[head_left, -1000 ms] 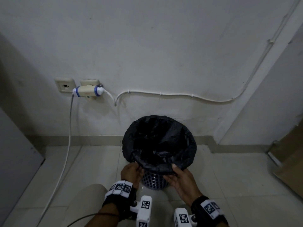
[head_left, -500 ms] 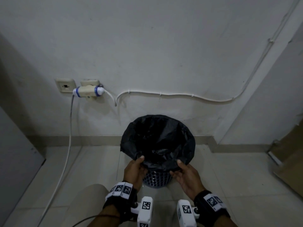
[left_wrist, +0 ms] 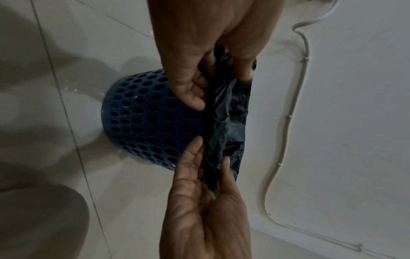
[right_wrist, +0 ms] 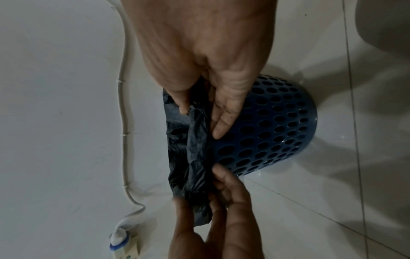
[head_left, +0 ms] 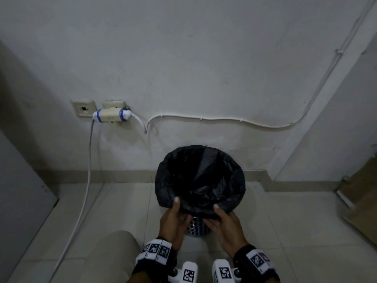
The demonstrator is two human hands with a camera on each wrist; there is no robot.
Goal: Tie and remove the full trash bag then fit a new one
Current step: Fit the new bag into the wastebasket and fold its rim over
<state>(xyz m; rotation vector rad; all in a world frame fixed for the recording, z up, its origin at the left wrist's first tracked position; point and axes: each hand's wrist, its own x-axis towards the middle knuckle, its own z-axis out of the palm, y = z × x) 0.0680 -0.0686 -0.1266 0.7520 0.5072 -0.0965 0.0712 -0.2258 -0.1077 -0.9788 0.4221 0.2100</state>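
A black trash bag [head_left: 200, 176] lines a small blue perforated bin [head_left: 195, 227] that stands on the tiled floor against the wall. The bag's mouth is open and folded over the rim; what is inside is too dark to make out. My left hand [head_left: 175, 213] pinches the near rim of the bag, thumb on top and fingers under the overhang. My right hand [head_left: 221, 216] pinches the same edge just to the right. In the left wrist view my left hand [left_wrist: 219, 84] bunches the bag [left_wrist: 228, 122] above the bin [left_wrist: 144, 122]. The right wrist view shows my right hand [right_wrist: 199, 119] on the bag [right_wrist: 193, 154].
A wall socket with a white adapter [head_left: 111, 116] is up left of the bin; its cord [head_left: 85, 180] hangs down to the floor. A white cable [head_left: 224, 120] runs clipped along the wall. A grey panel [head_left: 20, 201] stands left, brown boards [head_left: 361, 201] right, my knee [head_left: 110, 258] near.
Both hands slid from the lower edge of the bag's overhang up to the near rim. The thumbs now lie over the top of the rim, and the plastic there is gathered.
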